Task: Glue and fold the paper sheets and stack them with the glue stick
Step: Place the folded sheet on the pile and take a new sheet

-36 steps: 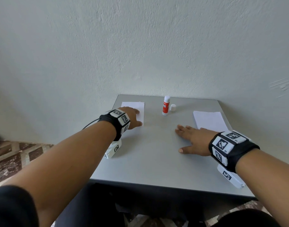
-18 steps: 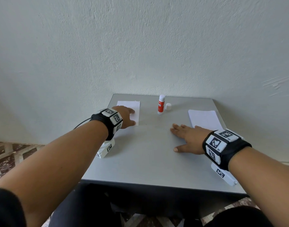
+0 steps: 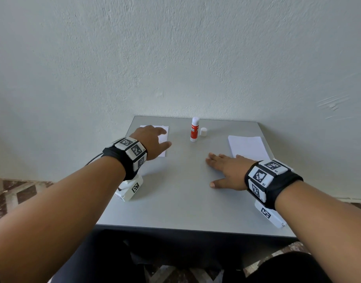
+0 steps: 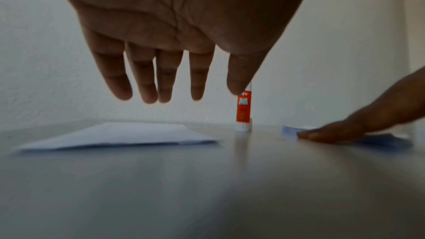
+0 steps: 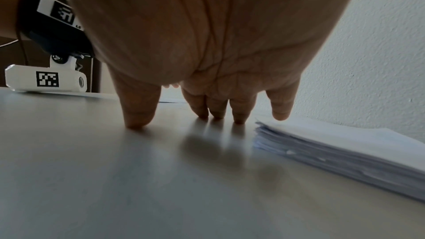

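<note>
A grey surface (image 3: pixel 175 201) stands against a pale textured wall (image 3: pixel 175 58). Near its far edge a glue stick (image 3: pixel 194 129) stands upright, uncapped, with a red-orange printed label, a white base and a white top. Its small white cap (image 3: pixel 203 131) sits just beside it on the right, apart from the stick.

On the far left lies a folded white paper sheet (image 4: pixel 119 134), flat, its near edge showing two layers in the left wrist view. The left hand (image 3: pixel 151 142) hangs above this sheet with fingers (image 4: pixel 147 79) straight, slightly spread and pointing down; they hold nothing and do not touch the paper.

On the right lies a stack of white paper sheets (image 5: pixel 345 148), its many edges slightly uneven along the near side. The right hand (image 3: pixel 226 172) rests palm down on the bare surface just left of the stack, fingers extended; the thumb and three fingertips (image 5: pixel 239 117) press the surface, while the little finger reaches over the stack's corner. It grips nothing.

Both wrists wear black bands (image 3: pixel 277 180) carrying white blocks printed with black square markers.
</note>
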